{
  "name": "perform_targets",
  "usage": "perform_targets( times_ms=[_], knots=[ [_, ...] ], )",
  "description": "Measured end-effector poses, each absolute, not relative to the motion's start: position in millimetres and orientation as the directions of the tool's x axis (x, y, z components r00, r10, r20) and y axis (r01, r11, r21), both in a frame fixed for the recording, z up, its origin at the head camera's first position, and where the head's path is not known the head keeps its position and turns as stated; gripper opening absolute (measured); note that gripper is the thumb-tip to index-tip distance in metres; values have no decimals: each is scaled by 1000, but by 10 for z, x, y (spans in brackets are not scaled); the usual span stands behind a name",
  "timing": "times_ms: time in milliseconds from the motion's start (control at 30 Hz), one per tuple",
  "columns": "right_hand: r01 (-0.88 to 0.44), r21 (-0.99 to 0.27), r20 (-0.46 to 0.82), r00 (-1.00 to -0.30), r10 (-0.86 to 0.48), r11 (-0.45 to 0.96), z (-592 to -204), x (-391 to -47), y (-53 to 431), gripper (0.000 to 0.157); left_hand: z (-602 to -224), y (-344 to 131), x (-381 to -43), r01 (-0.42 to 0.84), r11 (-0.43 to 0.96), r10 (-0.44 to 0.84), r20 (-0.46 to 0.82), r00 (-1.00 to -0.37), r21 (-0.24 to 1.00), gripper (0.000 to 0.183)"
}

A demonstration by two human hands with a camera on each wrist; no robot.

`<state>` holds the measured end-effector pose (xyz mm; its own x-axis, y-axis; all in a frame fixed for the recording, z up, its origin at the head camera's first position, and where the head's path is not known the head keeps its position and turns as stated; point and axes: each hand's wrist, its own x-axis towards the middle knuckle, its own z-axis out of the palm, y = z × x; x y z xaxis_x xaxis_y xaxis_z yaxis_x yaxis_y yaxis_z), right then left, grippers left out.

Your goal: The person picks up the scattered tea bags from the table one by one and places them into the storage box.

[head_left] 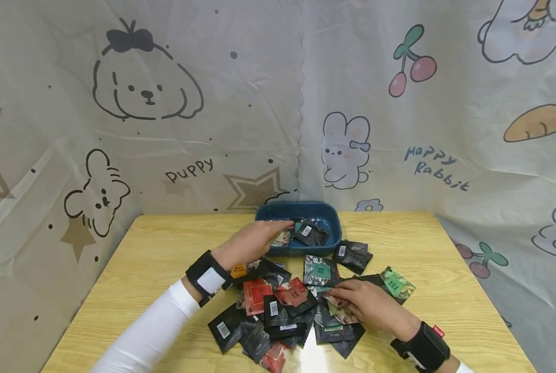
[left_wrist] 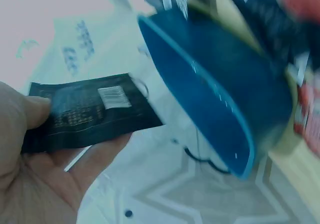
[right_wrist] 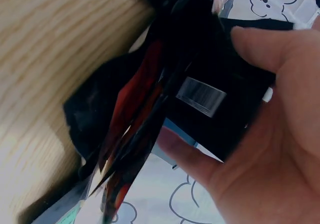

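Cartoon-printed sheeting (head_left: 250, 83) backs the wooden table (head_left: 156, 259). One black sachet (left_wrist: 80, 116) is pinched by the left hand (head_left: 252, 241) near the left end of the blue basin (head_left: 301, 250), at the table's far edge. The right hand (head_left: 373, 305) grips a barcoded packet (right_wrist: 220, 59) over the heap of sachets (head_left: 296, 296) spreading towards the near edge. More pouches (head_left: 311, 234) lie inside the basin.
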<state>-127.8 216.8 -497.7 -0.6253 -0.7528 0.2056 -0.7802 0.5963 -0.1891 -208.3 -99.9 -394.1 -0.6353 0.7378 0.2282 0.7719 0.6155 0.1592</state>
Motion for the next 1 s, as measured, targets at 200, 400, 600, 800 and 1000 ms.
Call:
perform_targets(
  times_ms=[200, 400, 600, 800, 1000],
  knots=[
    [-769, -167, 251, -638, -728, 617, -4943, -1266, 2176, 30, -3910, -897, -2513, 770, 632, 709, 333, -621, 92, 40],
    [-756, -178, 258, -653, -712, 630, -4886, -1219, 2199, 33, -3997, -747, -2788, 758, 652, 718, 311, -623, 13, 42],
    [-759, -180, 289, -649, -704, 626, -4836, -1182, 2211, 34, -4193, -693, -2917, 723, 687, 719, 75, -691, 65, 53],
    [-766, -185, 318, -639, -700, 615, -4768, -1190, 2218, 41, -4289, -757, -2780, 692, 718, 694, -2, -720, 80, 63],
    [-786, -145, 426, -598, -679, 601, -4597, -1335, 2231, 47, -4294, -871, -2298, 741, 670, 735, 107, -670, 39, 59]
  ],
)
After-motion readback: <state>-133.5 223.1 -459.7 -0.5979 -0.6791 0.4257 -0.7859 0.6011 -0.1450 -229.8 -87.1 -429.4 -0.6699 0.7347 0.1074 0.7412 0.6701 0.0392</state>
